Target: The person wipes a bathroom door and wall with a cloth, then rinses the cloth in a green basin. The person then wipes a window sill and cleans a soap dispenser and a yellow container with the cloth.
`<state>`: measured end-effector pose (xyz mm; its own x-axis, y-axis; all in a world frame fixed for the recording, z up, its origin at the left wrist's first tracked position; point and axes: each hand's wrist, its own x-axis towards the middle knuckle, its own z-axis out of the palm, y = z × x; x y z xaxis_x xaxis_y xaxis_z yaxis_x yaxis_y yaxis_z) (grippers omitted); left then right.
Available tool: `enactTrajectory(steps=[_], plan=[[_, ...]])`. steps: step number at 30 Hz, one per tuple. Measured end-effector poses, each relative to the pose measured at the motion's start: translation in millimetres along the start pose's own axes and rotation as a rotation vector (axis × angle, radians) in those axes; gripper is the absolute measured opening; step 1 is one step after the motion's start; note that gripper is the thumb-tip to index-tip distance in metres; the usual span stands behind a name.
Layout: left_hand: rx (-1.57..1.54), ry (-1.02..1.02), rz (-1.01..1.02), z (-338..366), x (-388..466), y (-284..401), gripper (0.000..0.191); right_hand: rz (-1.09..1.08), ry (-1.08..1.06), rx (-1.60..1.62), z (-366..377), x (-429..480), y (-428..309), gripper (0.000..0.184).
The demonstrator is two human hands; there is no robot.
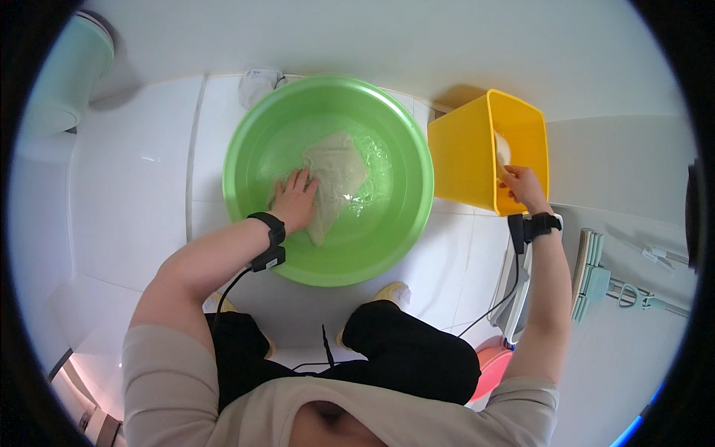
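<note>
A large round green plastic basin [329,274] stands on the floor before me with water in it. A pale beige cloth [338,173] lies wet inside. My left hand [296,201] rests on the cloth's left side with its fingers spread, not visibly gripping. To the right, my right hand [522,187] reaches into the mouth of a yellow plastic bin [463,153]. Its fingers are closed on the end of a whitish object [502,150] inside the bin; the bin wall hides part of it, and I cannot tell its kind.
Behind the basin lies a crumpled whitish bag [260,86]. A flat sponge mop [597,285] leans at the right, near a grey and white item [511,296] and a pink basin [491,371]. At the upper left stands a pale green bucket [72,72]. Cables hang from both wrists.
</note>
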<state>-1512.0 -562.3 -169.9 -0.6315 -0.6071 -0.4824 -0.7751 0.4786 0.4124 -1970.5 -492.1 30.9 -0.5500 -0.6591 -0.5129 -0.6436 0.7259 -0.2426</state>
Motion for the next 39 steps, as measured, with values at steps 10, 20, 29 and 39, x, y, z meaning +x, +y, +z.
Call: enactTrajectory(steps=[10, 20, 29, 39], plan=[[-0.159, -0.009, -0.012, -2.2, 4.0, -25.8, 0.067, 0.036, -0.117, 1.244, -0.3, -44.1, 38.4, 0.029], [-0.452, 0.348, -0.183, -0.4, 24.5, -22.8, 0.058, -0.155, 0.179, 1.484, -21.4, -198.9, 2.7, 0.046], [-0.753, 0.309, -0.38, -2.3, 36.4, -37.4, 0.041, -0.045, -0.175, 1.168, 10.8, -225.3, -39.8, 0.05], [-0.855, 0.37, -0.523, 6.4, 21.0, -22.7, 0.06, -0.41, -0.134, 0.071, 79.2, -182.1, -95.1, 0.037]])
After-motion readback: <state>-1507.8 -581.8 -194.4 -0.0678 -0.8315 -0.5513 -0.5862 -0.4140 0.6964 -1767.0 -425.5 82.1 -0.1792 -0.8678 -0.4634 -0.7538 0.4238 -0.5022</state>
